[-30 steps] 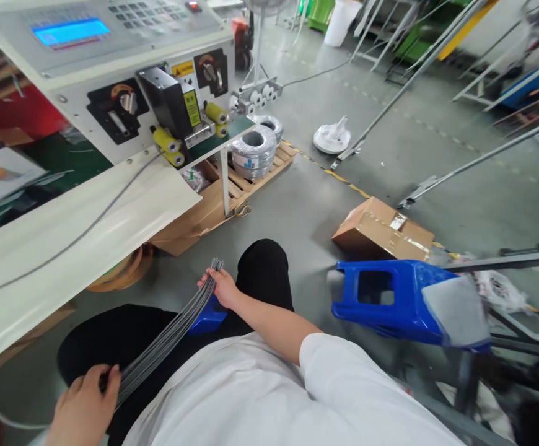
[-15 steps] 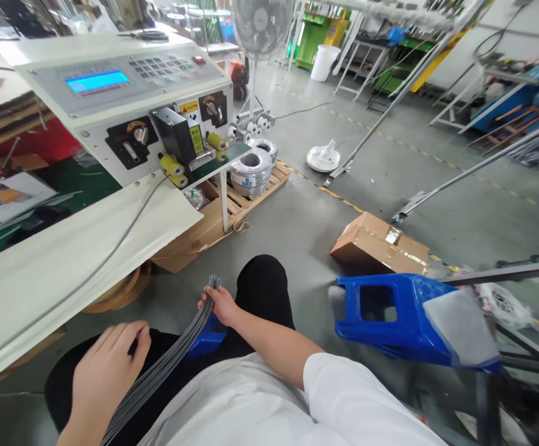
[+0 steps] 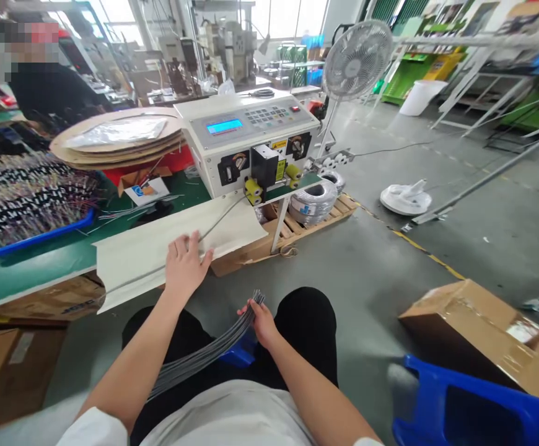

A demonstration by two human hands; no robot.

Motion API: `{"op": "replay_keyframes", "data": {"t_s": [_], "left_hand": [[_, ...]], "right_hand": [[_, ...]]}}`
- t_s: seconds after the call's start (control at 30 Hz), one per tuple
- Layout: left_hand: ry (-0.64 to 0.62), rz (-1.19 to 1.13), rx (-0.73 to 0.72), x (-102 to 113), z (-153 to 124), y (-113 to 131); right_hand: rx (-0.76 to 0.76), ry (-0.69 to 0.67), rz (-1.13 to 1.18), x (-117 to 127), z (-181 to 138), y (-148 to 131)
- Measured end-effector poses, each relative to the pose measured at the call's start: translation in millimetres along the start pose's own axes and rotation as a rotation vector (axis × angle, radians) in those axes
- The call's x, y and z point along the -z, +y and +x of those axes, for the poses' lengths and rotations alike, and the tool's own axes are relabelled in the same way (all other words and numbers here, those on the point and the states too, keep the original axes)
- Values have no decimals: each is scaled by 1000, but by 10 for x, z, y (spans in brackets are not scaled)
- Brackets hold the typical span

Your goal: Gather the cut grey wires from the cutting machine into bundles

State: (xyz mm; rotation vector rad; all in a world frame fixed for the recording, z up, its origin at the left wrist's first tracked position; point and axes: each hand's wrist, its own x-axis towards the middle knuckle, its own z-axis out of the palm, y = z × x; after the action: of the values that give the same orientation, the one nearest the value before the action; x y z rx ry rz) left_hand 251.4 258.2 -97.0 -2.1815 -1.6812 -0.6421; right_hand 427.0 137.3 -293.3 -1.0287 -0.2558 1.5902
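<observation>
My right hand [image 3: 261, 321] is closed around one end of a bundle of grey cut wires [image 3: 204, 356] that lies across my lap. My left hand [image 3: 184, 264] reaches forward with fingers spread, resting on the white output tray [image 3: 134, 257] beside a single grey wire [image 3: 223, 217] that runs out of the cutting machine [image 3: 251, 145]. The machine has a lit blue display, a keypad and yellow rollers at its outlet.
A green bench [image 3: 32, 266] at the left holds a blue tray of coloured wires and stacked cardboard discs. A person in dark clothes stands at the far left. Wire coils sit on a pallet [image 3: 316, 214]. A cardboard box [image 3: 478, 337] and blue stool [image 3: 474, 406] are at the right.
My left hand let go of the wire bundle and moved forward onto the white tray. The view tilted up, showing the bench and room. My right hand kept its grip.
</observation>
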Motion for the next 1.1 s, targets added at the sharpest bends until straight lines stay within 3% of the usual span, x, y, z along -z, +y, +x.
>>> {"op": "replay_keyframes", "data": {"t_s": [0.13, 0.3, 0.43, 0.57, 0.7, 0.77, 0.9, 1.1], "left_hand": [[-34, 32, -18, 50, -115, -41], [-115, 50, -180, 128, -280, -251], [-43, -28, -261, 258, -491, -524], [3, -88, -443, 387, -900, -661], [-148, -79, -655, 366, -1520, -578], [-260, -99, -644, 314, -1847, -521], [-433, -199, -477, 214, -2366, -473], [-459, -267, -256, 210, -2616, -494]], "right_hand": [[-19, 14, -12, -9, 0, 21], [-27, 25, -14, 5, 1, 38], [-27, 54, -25, 17, -12, 26], [-21, 70, -19, 9, -15, 8], [-35, 73, 8, -56, -38, -33], [-54, 76, 19, -77, -37, -44], [-77, 82, 47, -60, -8, -4], [-78, 36, 84, -49, -42, 14]]}}
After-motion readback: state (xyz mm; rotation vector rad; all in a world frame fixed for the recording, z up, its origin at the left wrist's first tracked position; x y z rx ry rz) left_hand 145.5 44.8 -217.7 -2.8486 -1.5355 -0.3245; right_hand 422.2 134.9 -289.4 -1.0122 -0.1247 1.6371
